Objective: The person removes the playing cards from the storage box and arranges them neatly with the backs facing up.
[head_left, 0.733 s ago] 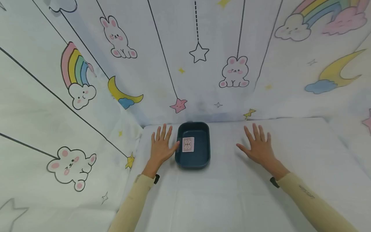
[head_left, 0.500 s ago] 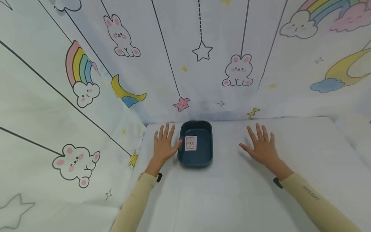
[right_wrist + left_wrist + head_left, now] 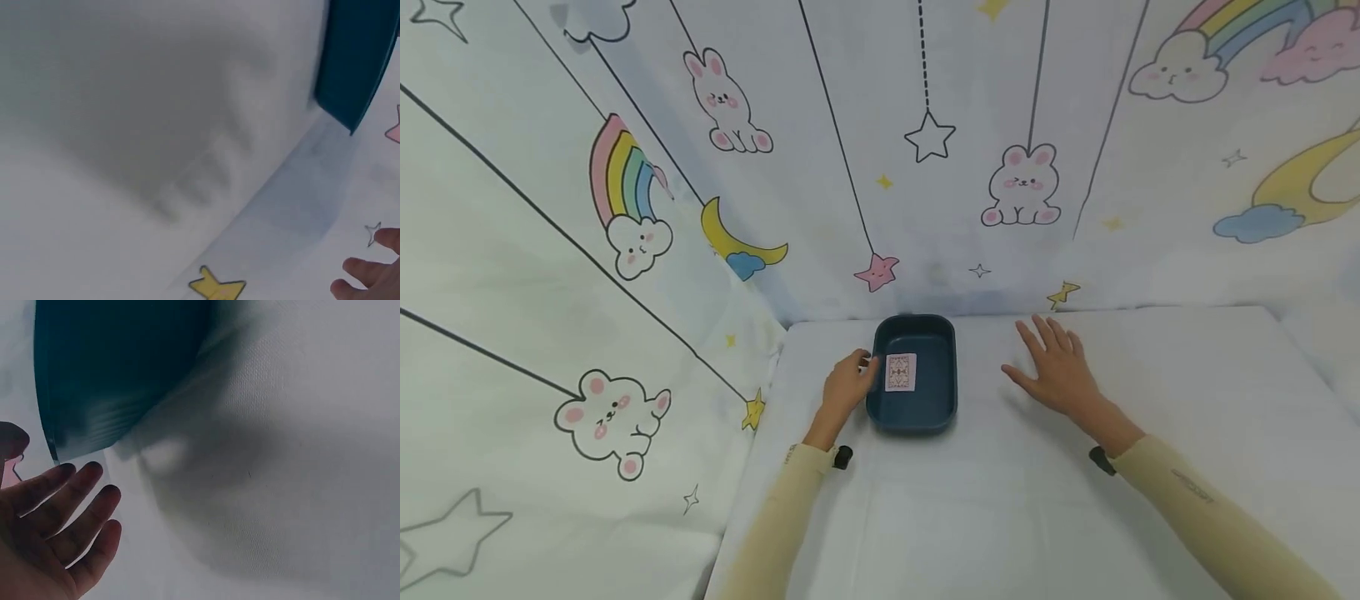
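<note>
A dark blue rectangular tray (image 3: 936, 396) lies on the white tabletop, and a playing card (image 3: 900, 372), patterned back up, is on its floor at the left. My left hand (image 3: 848, 385) is at the tray's left side, its thumb overlapping the rim in the head view. The left wrist view has its fingers (image 3: 87, 534) relaxed and slightly bent, fingertips close to the tray's lower corner (image 3: 94, 419). Well to the right of the tray, my right hand (image 3: 1060, 371) hovers palm down with fingers spread, holding nothing. Only its fingertips (image 3: 362, 270) show in the right wrist view.
The white tabletop (image 3: 970, 517) ends at the back against a printed cloth wall (image 3: 820, 167) with rabbits, stars and rainbows. Another printed cloth (image 3: 512, 333) hangs along the left side. The tray stands close to the back wall.
My left hand was flat with fingers spread beside the tray; its fingers have now bent in at the tray's left side. My right hand has shifted slightly left, toward the tray.
</note>
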`<state>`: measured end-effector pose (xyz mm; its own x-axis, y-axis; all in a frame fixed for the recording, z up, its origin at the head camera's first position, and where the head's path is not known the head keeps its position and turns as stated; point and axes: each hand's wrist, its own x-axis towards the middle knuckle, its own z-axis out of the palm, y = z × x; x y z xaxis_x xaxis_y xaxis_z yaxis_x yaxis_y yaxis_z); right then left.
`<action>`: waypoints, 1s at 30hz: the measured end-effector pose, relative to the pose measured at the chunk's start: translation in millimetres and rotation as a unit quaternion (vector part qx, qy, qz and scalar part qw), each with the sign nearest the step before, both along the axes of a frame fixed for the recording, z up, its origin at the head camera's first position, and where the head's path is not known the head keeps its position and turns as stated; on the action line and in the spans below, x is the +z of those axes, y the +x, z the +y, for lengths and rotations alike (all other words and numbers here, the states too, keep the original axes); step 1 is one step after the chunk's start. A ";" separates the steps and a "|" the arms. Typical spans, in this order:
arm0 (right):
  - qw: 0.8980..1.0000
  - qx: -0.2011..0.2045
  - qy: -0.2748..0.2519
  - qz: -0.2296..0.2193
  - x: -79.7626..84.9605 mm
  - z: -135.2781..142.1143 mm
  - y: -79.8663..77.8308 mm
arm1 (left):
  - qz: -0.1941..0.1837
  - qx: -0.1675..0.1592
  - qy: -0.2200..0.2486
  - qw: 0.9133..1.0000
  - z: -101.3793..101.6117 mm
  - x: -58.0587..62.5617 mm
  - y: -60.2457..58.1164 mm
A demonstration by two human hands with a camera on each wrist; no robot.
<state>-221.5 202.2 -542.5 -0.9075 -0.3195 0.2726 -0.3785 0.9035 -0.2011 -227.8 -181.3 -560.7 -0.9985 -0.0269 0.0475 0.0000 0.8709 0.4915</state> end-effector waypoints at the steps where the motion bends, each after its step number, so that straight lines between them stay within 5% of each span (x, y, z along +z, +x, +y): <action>1: 1.000 0.009 -0.002 0.005 3.5 -9.6 -3.4 | -0.005 0.009 0.013 1.000 2.2 -1.0 -1.7; 6: 0.998 0.062 -0.015 0.010 16.1 -63.6 -20.9 | -0.005 0.046 0.022 0.999 7.8 -6.4 -7.1; 16: 0.982 0.124 0.011 -0.141 19.6 -157.7 -50.2 | 0.003 0.056 0.029 0.998 10.8 -8.7 -11.2; 30: 0.953 0.123 0.112 -0.253 2.1 -207.5 -78.4 | 0.003 0.061 0.024 0.998 9.8 -7.5 -12.1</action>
<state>-299.8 -5.4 -540.4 -0.7950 -0.5382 -0.2798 -0.4900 0.8417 -0.2267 -239.9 -171.5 -568.2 -0.9874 -0.1506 0.0495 -0.1014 0.8401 0.5328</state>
